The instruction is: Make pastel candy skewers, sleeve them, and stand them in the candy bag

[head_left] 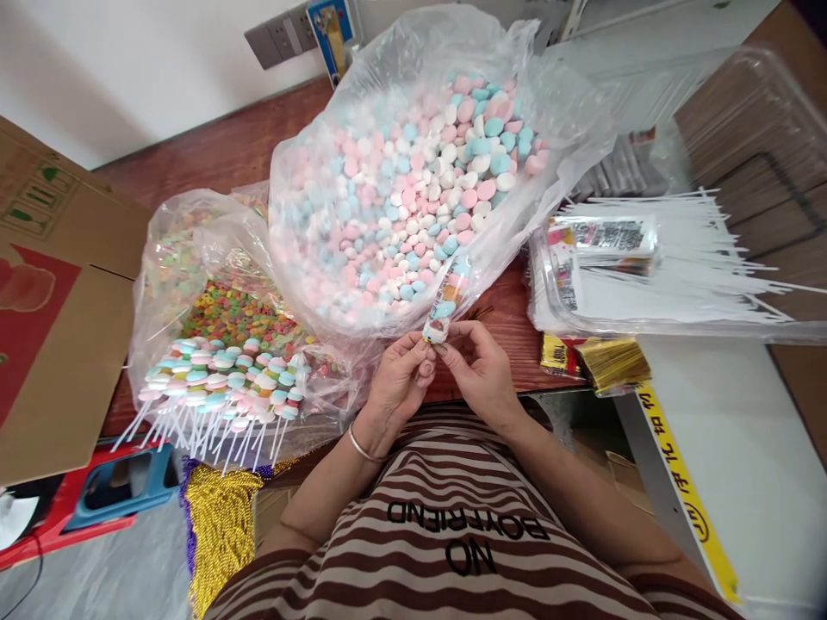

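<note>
The left hand (395, 379) and the right hand (486, 375) meet just past the table's near edge, in front of the person's striped shirt (465, 517). Both hands have their fingers pinched together on the lower end of a printed clear wrapper (445, 301) — thumbs side by side at its bottom tip. The wrapper, with pale blue and white pieces inside, points up and away, its far end overlapping the near edge of a large clear bag (426, 43). That bag is full of pink, white and blue candies (413, 215) and spreads over the middle of the table (213, 142). To its left, a smaller clear bag (171, 232) holds colorful ring candies (239, 319); at its near side lies a row of candy skewers (220, 379), their white sticks jutting over the table edge. On the right, a clear tray (562, 323) carries many loose white sticks (685, 267) and some printed wrappers (613, 234) — beside its near edge lies a bundle of gold ties (613, 360).
</note>
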{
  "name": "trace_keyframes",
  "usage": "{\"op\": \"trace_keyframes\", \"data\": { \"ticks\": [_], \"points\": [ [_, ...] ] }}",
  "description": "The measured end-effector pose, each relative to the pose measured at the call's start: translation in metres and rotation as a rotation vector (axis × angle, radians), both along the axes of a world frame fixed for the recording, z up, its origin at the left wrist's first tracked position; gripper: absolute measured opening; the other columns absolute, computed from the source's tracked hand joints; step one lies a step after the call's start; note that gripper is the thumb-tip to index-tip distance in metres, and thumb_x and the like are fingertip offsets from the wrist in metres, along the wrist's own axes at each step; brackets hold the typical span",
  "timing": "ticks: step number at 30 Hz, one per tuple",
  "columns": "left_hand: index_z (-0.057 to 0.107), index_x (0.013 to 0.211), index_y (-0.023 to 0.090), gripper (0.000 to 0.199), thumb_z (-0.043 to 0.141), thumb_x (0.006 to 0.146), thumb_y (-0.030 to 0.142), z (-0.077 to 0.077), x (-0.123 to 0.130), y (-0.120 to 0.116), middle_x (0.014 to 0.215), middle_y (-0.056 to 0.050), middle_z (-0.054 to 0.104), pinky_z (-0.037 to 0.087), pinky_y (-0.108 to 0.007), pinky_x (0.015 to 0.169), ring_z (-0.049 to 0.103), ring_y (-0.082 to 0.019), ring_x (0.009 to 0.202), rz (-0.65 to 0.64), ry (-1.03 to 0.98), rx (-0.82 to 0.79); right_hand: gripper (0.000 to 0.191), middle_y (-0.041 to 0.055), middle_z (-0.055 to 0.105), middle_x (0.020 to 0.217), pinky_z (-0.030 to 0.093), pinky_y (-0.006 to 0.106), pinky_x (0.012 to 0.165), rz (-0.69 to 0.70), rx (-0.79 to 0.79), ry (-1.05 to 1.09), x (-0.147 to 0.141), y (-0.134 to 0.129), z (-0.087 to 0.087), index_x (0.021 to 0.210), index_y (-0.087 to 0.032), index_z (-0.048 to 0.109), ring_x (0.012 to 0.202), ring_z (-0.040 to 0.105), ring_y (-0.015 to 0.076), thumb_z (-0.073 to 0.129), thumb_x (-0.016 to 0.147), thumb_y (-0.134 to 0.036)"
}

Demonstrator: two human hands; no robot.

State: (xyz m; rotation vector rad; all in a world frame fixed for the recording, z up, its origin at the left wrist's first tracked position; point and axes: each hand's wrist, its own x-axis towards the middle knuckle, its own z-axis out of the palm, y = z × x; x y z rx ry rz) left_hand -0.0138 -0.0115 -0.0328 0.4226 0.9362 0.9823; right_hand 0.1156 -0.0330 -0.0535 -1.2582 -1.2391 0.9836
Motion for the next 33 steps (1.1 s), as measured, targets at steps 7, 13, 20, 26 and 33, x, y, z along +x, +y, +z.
{"op": "trace_keyframes", "data": {
  "ticks": [7,13,20,26,33],
  "points": [
    [0.068,0.092,0.018,0.026,0.074,0.084,0.042,-0.015,0.000,-0.008,0.066,0.004,0.059,0.035,-0.019,0.041,0.043,-0.005,0.045,-0.022,0.326,0.349,0.018,0.0017,0.070,0.079,0.050,0.030,0.073,0.108,-0.079,0.027,0.010,0.003,0.003,0.082,-0.021,0.062,0.075,0.063,0.0179,0.059,0.093,-0.035],
    [0.073,0.114,0.020,0.025,0.060,0.092,0.024,-0.023,-0.014,-0.004,0.105,-0.011,0.075,0.053,-0.034,0.087,0.069,-0.024,0.096,-0.129,1.039,0.937,0.013,-0.0009,0.057,0.071,0.040,0.028,0.062,0.057,-0.031,-0.181,0.013,0.005,0.003,0.076,-0.022,0.053,0.065,0.050,0.0150,0.057,0.087,-0.028],
    [0.067,0.090,0.021,0.018,0.056,0.098,0.033,-0.015,0.001,-0.006,0.062,0.002,0.058,0.044,-0.026,0.059,0.053,-0.013,0.054,-0.063,0.792,0.677,0.026,-0.0032,0.055,0.067,0.042,0.027,0.056,0.133,-0.162,0.304,0.003,0.006,-0.006,0.078,-0.023,0.052,0.057,0.049,0.0126,0.061,0.091,-0.043],
    [0.064,0.090,0.019,0.024,0.059,0.097,0.042,-0.009,0.006,-0.004,0.052,0.008,0.047,0.033,-0.021,0.046,0.039,-0.008,0.043,-0.036,0.566,0.530,0.035,-0.0009,0.066,0.072,0.053,0.030,0.063,0.131,-0.156,0.359,0.001,0.007,0.003,0.090,-0.021,0.063,0.065,0.060,0.0156,0.075,0.083,-0.053],
    [0.071,0.110,0.019,0.029,0.063,0.095,0.043,-0.019,0.006,-0.009,0.054,0.007,0.050,0.036,-0.020,0.048,0.043,-0.007,0.045,-0.028,0.548,0.596,0.033,-0.0052,0.059,0.056,0.047,0.030,0.054,0.159,-0.136,0.575,-0.001,0.009,0.009,0.079,-0.022,0.058,0.049,0.057,0.0144,0.075,0.085,-0.050]
  ]
}}
